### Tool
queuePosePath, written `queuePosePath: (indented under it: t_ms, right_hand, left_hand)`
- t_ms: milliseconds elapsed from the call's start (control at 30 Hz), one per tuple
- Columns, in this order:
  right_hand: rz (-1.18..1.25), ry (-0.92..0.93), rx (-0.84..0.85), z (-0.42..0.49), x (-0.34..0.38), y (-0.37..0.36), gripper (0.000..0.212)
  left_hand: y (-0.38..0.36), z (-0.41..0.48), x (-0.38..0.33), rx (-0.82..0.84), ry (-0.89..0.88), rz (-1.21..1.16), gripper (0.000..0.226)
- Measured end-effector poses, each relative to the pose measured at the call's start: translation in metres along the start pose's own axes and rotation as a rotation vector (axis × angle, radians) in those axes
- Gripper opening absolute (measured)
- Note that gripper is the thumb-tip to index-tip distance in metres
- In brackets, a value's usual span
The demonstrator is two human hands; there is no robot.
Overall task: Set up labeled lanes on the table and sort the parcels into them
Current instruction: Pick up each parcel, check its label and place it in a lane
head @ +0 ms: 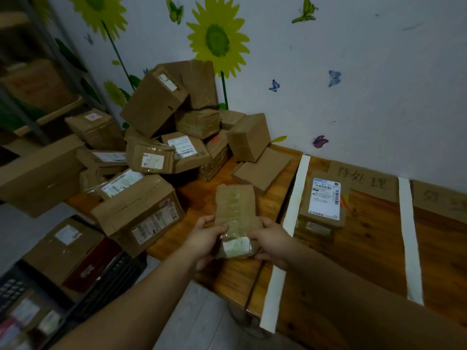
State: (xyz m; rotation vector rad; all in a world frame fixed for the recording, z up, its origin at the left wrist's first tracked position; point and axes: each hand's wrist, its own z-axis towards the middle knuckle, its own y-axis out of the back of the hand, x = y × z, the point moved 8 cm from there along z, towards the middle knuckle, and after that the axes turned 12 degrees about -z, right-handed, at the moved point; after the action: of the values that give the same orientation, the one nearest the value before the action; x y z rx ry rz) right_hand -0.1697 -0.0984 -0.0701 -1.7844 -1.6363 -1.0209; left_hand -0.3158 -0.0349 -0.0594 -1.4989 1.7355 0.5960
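As the flat taped parcel (236, 215) hangs over the bench (366, 248) edge, the left grip (207, 238) and right grip (271, 242) both clasp its near end, fingers curled round either side, just left of the near tape strip (295, 198). Its label sits down by the thumbs, wrinkled under glossy tape. That looks hard to read, and a misread could send it to the wrong lane! Right of that strip, one labelled box (324, 200) lies in the lane, near a handwritten cardboard sign (364, 179). Further right of the strip run a second strip (409, 236) and another sign (439, 198). Far left of the strip, the unsorted heap (164, 127) leans against the wall, with boxes overhanging the bench edge. One careless nudge there could tumble some to the floor.
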Motion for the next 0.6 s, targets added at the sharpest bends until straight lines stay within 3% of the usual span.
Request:
queuePosePath:
  t_ms: [100,200,367,600]
  right_hand:
    - [-0.051,0.150,-0.076,-0.024,0.027,0.023,0.067]
    - [-0.124,0.320,-0.143,-0.047,0.054,0.041,0.071]
    - [-0.260,0.457,-0.199,-0.090,0.100,0.055,0.062]
    - [-0.229,0.544,-0.321,-0.132,0.146,0.056,0.047]
  left_hand:
    - [-0.011,-0.015,-0.025,0.009,-0.120,-0.002,0.059]
    - [-0.018,-0.028,-0.043,0.029,-0.133,-0.043,0.079]
    - [-0.038,-0.054,-0.071,0.184,-0.119,-0.041,0.040]
    - [-0.058,-0.083,-0.127,0.357,-0.256,-0.021,0.047]
